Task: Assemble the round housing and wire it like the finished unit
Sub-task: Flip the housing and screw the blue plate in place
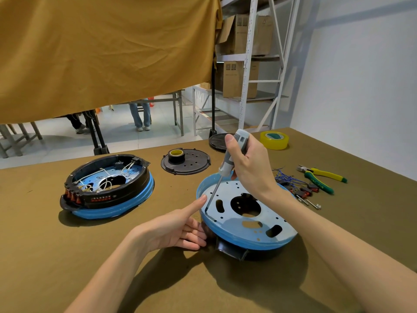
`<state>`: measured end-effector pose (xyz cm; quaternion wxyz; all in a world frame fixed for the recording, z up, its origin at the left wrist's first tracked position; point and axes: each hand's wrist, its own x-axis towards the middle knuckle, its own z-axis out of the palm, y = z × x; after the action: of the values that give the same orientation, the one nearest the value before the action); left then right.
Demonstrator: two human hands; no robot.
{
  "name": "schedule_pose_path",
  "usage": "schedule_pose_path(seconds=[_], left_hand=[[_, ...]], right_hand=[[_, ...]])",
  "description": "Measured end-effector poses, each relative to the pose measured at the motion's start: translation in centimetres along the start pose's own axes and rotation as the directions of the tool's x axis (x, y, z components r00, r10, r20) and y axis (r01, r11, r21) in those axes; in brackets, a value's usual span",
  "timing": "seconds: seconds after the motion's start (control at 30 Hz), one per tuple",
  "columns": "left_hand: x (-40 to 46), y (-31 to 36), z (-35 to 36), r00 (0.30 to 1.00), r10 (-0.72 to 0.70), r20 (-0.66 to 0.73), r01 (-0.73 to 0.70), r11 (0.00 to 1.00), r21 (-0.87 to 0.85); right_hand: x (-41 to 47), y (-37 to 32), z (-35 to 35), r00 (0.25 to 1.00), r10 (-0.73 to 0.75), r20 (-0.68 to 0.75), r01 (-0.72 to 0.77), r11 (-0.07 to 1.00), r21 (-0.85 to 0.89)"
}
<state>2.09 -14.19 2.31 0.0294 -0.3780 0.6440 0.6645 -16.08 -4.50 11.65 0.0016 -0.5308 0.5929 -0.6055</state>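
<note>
The round housing [246, 222], a blue plate with holes over a black base, lies in front of me, right of centre. My right hand [248, 163] grips a grey screwdriver [228, 163] upright, its tip set at a hole near the plate's left rim. My left hand [178, 229] holds the housing's left edge, thumb raised along the blue rim and fingers under it. The finished unit [108, 188], black ring on a blue base with white wiring inside, sits at the left.
A black perforated cover [194, 168] carries a roll of black tape [176, 154]. Yellow tape [274, 140] lies at the back right. Blue wires with red switches [295, 186], keys [312, 204] and green-yellow pliers [320, 177] lie right of the housing. A shelf rack stands behind.
</note>
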Motion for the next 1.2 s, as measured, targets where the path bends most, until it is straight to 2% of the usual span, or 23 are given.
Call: schedule_pose_path(seconds=[0.3,0.47,0.63,0.7,0.77,0.87,0.97,1.07,1.2], left_hand=[[0.0,0.2,0.0,1.0,-0.014,0.004,0.014,1.0,-0.027],[0.1,0.0,0.2,0.999,-0.025,-0.02,0.024,0.999,-0.032],[-0.6,0.5,0.7,0.999,-0.028,-0.046,0.031,0.998,0.046],[-1.1,0.6,0.7,0.999,-0.039,-0.021,0.04,0.998,0.058],[-1.7,0.3,0.6,0.996,-0.052,0.07,0.053,0.999,0.0],[-2.4,-0.4,0.8,0.976,-0.059,0.208,0.071,0.996,-0.052],[-2.7,-0.9,1.1,0.966,-0.06,0.25,0.088,0.991,-0.103],[-2.9,-1.3,1.3,0.961,-0.068,0.267,0.129,0.967,-0.218],[-3.0,-1.7,1.7,0.965,-0.067,0.252,0.135,0.956,-0.262]], right_hand=[[0.2,-0.4,-0.3,0.997,-0.038,0.07,0.04,0.999,-0.015],[0.4,-2.0,-0.7,0.967,-0.095,0.236,0.106,0.994,-0.037],[1.4,-4.8,-1.8,0.892,-0.045,0.45,0.097,0.991,-0.093],[2.0,-5.8,-2.2,0.867,-0.071,0.494,0.174,0.971,-0.166],[2.5,-6.4,-2.4,0.852,-0.058,0.521,0.261,0.909,-0.326],[3.0,-6.7,-2.6,0.795,0.117,0.595,0.242,0.838,-0.489],[3.5,-7.1,-3.3,0.744,0.217,0.632,0.205,0.827,-0.524],[3.8,-7.8,-4.2,0.737,0.244,0.631,0.169,0.837,-0.521],[3.0,-8.2,-4.1,0.789,0.166,0.592,0.315,0.718,-0.621]])
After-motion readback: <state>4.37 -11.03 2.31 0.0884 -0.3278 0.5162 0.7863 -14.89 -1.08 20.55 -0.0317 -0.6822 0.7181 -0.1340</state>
